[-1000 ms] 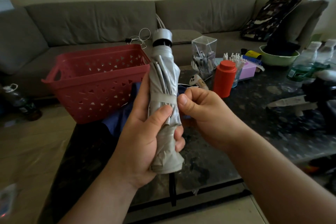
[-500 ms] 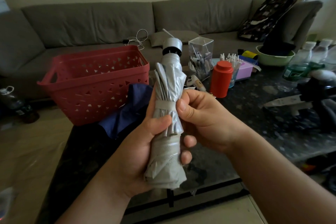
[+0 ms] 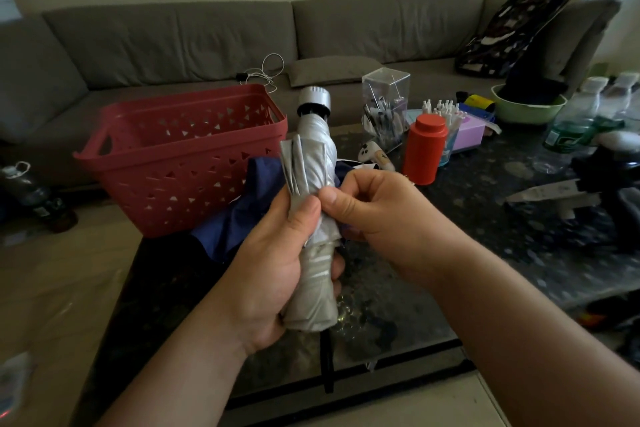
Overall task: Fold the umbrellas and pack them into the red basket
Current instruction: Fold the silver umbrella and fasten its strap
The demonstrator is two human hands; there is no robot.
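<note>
- Left hand point(image 3: 273, 274) wraps the silver umbrella point(image 3: 313, 204) around its middle and lower folds, thumb pressed on the front, holding it upright over the near part of the table point(image 3: 485, 253) so the rolled fabric can't spring loose.
- Right hand point(image 3: 374, 211) comes in from the right side, thumb and curled fingers pinching at the band around the canopy — closing the strap, by the look of it, though the fastener itself is hidden.
- Cap end points up and away; a dark wrist strap hangs below the bundle.
- Red basket point(image 3: 180, 163) sits at the table's far-left corner, mouth open and nothing showing inside from here.
- Blue umbrella point(image 3: 242, 215) lies crumpled on the table against the basket's near side, not yet folded.
- Red bottle point(image 3: 424, 149), clear pen holder point(image 3: 386, 107) and bottles crowd the far and right edges, so the free lane runs up and left over the blue fabric to the basket.
</note>
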